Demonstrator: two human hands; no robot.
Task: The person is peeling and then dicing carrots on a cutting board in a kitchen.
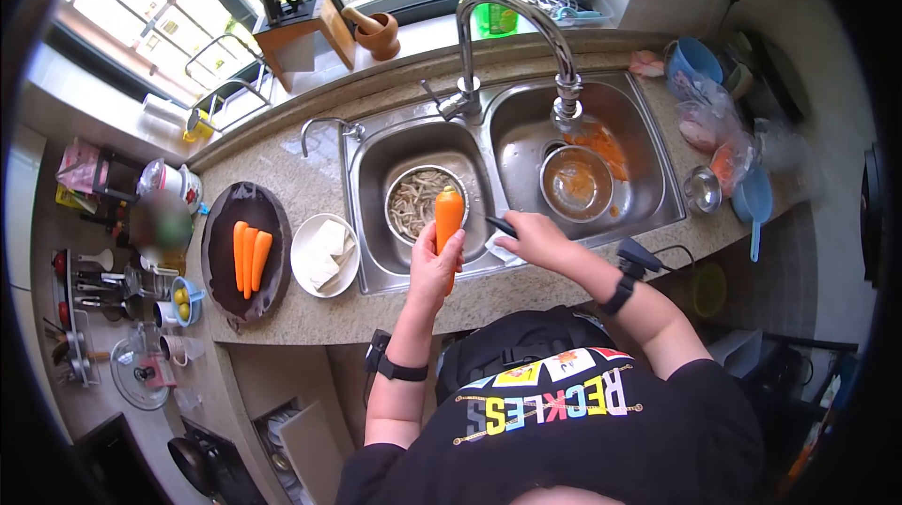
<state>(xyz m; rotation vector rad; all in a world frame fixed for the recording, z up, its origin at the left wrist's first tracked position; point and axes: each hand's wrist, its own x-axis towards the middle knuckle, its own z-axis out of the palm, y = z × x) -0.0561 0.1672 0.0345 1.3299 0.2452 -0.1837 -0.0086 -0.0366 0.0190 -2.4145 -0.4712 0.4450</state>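
My left hand (434, 268) is wrapped round an orange carrot (449, 214), held upright with its thick end up, over the front of the left sink basin (376, 162). To its right, my right hand (536, 240) is closed on a dark-handled tool (502, 226), apart from the carrot; the tool's working end cannot be made out. Below the carrot's top, a round bowl of greyish strips (412, 204) sits in the left basin. A metal bowl (576, 184) stands in the right basin (648, 171), near orange scraps (606, 150).
Several carrots (249, 259) lie on a dark round board (219, 294), left of a white plate (310, 286) with white blocks. The faucet (467, 45) arches over the right basin. Plastic bags (709, 124) and a blue strainer (754, 195) are at the right.
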